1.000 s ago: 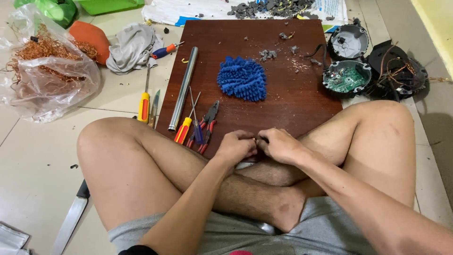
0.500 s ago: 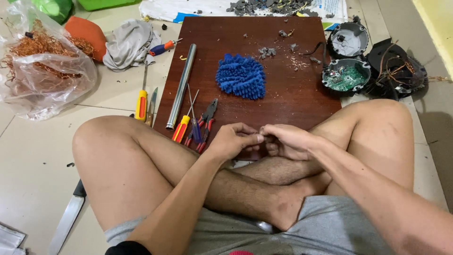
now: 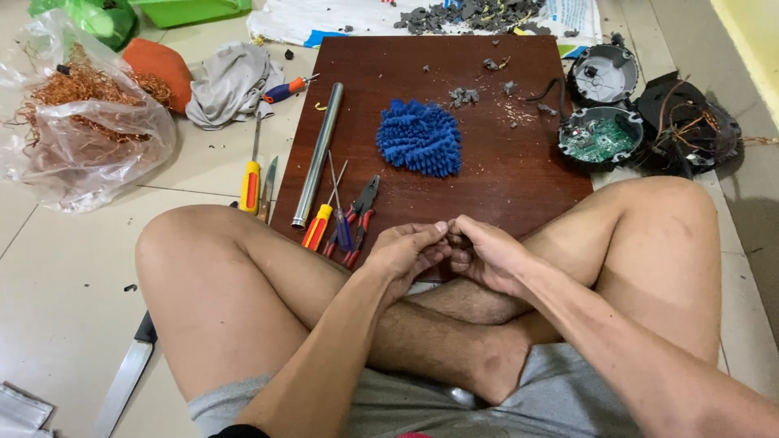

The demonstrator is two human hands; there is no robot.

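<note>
Left hand [image 3: 403,250] and right hand [image 3: 484,253] meet fingertip to fingertip above the crossed legs, at the near edge of the brown board [image 3: 454,174]. Fingers on both curl shut around something too small to make out. Red-handled pliers [image 3: 357,217] lie on the board just beside the left hand; blue fluffy pad [image 3: 419,138] sits further up the board, well apart.

Even, soft indoor light, faint shadows, sharp focus, slight wide-angle edge distortion.
</note>
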